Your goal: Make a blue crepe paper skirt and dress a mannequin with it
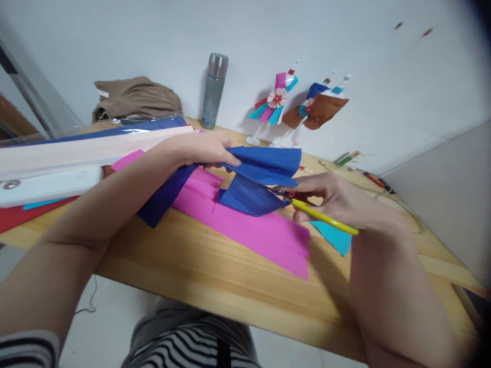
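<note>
Blue paper [268, 162] is pinched in the left hand [215, 148], its long axis directed rightward above the pink paper [249, 232], where its lower part [251, 197] is met by yellow-handled scissors [320, 214] gripped in the right hand [332, 197], nearer the free end.

Blue paper [264, 162]: lightly creased, 2 flaps spread apart at right. Scissors [314, 210]: yellow handle slanting down-right, blades at lower flap.

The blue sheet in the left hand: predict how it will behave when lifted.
The blue sheet is probably floppy: its parts bend different ways from the left hand. It looks thin-edged, so likely light. It may crease easily, given the lines across its surface.
</note>
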`<act>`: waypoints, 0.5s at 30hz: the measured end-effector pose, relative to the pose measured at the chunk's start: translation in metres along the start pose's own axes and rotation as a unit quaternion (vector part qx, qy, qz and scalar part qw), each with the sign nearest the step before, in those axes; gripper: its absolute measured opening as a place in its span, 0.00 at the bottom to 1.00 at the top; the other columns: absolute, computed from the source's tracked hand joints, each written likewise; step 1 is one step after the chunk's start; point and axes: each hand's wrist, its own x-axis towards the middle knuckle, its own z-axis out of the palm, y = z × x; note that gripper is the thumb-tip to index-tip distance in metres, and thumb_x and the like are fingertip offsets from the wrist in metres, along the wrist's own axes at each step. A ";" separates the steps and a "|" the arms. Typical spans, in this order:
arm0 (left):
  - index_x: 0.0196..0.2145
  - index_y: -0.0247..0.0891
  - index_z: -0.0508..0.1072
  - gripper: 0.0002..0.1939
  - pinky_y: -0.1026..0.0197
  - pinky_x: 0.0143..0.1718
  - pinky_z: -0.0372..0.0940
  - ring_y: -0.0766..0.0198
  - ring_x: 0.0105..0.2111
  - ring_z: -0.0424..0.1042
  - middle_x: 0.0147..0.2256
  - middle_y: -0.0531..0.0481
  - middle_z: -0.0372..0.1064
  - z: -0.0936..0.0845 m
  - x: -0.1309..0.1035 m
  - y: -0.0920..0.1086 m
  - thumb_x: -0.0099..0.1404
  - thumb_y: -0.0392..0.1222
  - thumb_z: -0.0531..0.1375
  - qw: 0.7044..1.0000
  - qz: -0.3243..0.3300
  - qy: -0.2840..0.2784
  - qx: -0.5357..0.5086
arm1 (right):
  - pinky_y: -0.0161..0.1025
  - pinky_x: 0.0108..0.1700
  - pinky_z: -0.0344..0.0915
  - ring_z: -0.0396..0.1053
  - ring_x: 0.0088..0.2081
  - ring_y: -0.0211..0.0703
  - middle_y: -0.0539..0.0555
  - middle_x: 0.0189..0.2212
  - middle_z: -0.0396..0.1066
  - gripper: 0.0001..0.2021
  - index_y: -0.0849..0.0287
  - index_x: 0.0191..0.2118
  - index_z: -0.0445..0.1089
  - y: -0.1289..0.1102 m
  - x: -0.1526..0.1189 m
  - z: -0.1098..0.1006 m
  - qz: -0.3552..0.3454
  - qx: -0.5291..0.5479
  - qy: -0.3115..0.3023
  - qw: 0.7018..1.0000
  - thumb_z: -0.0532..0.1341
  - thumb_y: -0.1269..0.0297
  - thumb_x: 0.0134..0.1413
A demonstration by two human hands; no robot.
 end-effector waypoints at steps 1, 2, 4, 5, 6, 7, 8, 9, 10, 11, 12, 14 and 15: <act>0.26 0.37 0.70 0.10 0.64 0.23 0.50 0.69 0.19 0.58 0.17 0.55 0.55 0.000 -0.001 0.001 0.58 0.45 0.62 1.000 -0.001 -0.001 0.000 | 0.35 0.26 0.57 0.59 0.26 0.37 0.54 0.26 0.71 0.27 0.65 0.37 0.80 0.001 0.000 0.000 0.008 0.002 -0.003 1.000 0.69 0.40 0.47; 0.26 0.37 0.70 0.09 0.64 0.23 0.50 0.68 0.19 0.59 0.17 0.55 0.55 0.001 -0.001 0.003 0.58 0.45 0.63 1.000 -0.004 -0.001 0.000 | 0.35 0.26 0.58 0.59 0.26 0.37 0.54 0.26 0.72 0.27 0.64 0.38 0.81 0.001 0.000 0.001 0.017 0.009 -0.007 1.000 0.70 0.41 0.46; 0.25 0.37 0.71 0.09 0.65 0.23 0.50 0.67 0.21 0.62 0.17 0.54 0.55 0.002 -0.001 0.004 0.58 0.44 0.63 1.000 -0.007 0.001 -0.001 | 0.35 0.28 0.61 0.62 0.28 0.39 0.55 0.29 0.74 0.27 0.64 0.39 0.81 0.000 0.001 0.002 0.028 0.037 -0.010 0.999 0.71 0.42 0.44; 0.25 0.36 0.72 0.09 0.65 0.24 0.51 0.67 0.21 0.63 0.17 0.54 0.56 0.003 -0.001 0.004 0.58 0.44 0.63 1.000 -0.007 0.003 -0.003 | 0.36 0.30 0.63 0.64 0.29 0.40 0.56 0.30 0.75 0.27 0.64 0.40 0.81 0.000 0.002 0.003 0.031 0.053 -0.011 0.998 0.71 0.42 0.44; 0.25 0.36 0.72 0.09 0.65 0.24 0.51 0.67 0.22 0.64 0.17 0.54 0.56 0.003 0.000 0.004 0.58 0.44 0.62 1.000 -0.007 0.002 -0.004 | 0.36 0.31 0.64 0.65 0.30 0.41 0.57 0.31 0.76 0.28 0.64 0.40 0.81 -0.002 0.002 0.003 0.033 0.065 -0.012 0.997 0.71 0.42 0.43; 0.25 0.36 0.72 0.09 0.65 0.24 0.52 0.67 0.22 0.65 0.17 0.54 0.57 0.004 0.001 0.002 0.58 0.43 0.62 1.000 -0.006 0.002 -0.005 | 0.36 0.32 0.65 0.66 0.31 0.42 0.57 0.31 0.76 0.28 0.64 0.40 0.82 -0.003 0.002 0.004 0.034 0.074 -0.015 0.997 0.71 0.42 0.44; 0.25 0.37 0.73 0.08 0.66 0.23 0.52 0.66 0.23 0.65 0.17 0.54 0.57 0.004 0.002 0.001 0.58 0.43 0.62 1.000 -0.005 0.003 -0.006 | 0.36 0.32 0.65 0.67 0.32 0.43 0.58 0.32 0.77 0.28 0.64 0.40 0.82 -0.004 0.002 0.004 0.034 0.081 -0.018 0.996 0.71 0.42 0.45; 0.26 0.37 0.73 0.08 0.66 0.23 0.53 0.66 0.23 0.65 0.17 0.54 0.58 0.004 0.004 -0.001 0.58 0.44 0.63 1.000 -0.002 0.000 -0.006 | 0.36 0.33 0.66 0.67 0.32 0.43 0.58 0.32 0.77 0.28 0.64 0.41 0.82 -0.004 0.003 0.004 0.032 0.085 -0.021 0.996 0.70 0.42 0.46; 0.26 0.37 0.73 0.08 0.66 0.22 0.53 0.66 0.23 0.66 0.17 0.53 0.58 0.003 0.005 -0.003 0.58 0.44 0.63 1.000 0.001 -0.002 -0.007 | 0.36 0.33 0.66 0.67 0.32 0.43 0.58 0.33 0.77 0.28 0.64 0.41 0.82 -0.004 0.002 0.004 0.030 0.087 -0.024 0.995 0.70 0.41 0.46; 0.27 0.38 0.73 0.08 0.65 0.22 0.53 0.65 0.23 0.66 0.17 0.53 0.58 0.003 0.006 -0.005 0.57 0.44 0.63 1.000 0.004 -0.004 -0.007 | 0.36 0.32 0.65 0.67 0.32 0.43 0.58 0.32 0.76 0.28 0.64 0.42 0.82 -0.003 0.002 0.004 0.028 0.085 -0.026 0.996 0.70 0.41 0.47; 0.28 0.38 0.74 0.08 0.65 0.22 0.54 0.65 0.23 0.66 0.17 0.53 0.58 0.003 0.007 -0.007 0.57 0.45 0.63 1.000 0.007 -0.007 -0.008 | 0.35 0.31 0.64 0.66 0.31 0.42 0.58 0.31 0.76 0.29 0.64 0.42 0.82 -0.001 0.002 0.004 0.027 0.077 -0.026 0.996 0.69 0.40 0.47; 0.29 0.38 0.75 0.08 0.65 0.22 0.54 0.65 0.23 0.66 0.17 0.53 0.57 0.003 0.009 -0.009 0.57 0.45 0.63 1.000 0.014 -0.014 -0.009 | 0.34 0.28 0.61 0.63 0.29 0.40 0.56 0.28 0.74 0.30 0.64 0.43 0.82 0.005 0.001 0.004 0.025 0.053 -0.023 0.998 0.68 0.39 0.48; 0.29 0.39 0.75 0.07 0.65 0.21 0.54 0.65 0.23 0.66 0.17 0.53 0.57 0.003 0.009 -0.010 0.57 0.45 0.63 1.000 0.018 -0.016 -0.010 | 0.34 0.27 0.60 0.62 0.28 0.39 0.55 0.28 0.74 0.30 0.63 0.44 0.82 0.008 0.000 0.003 0.023 0.042 -0.023 0.999 0.68 0.39 0.49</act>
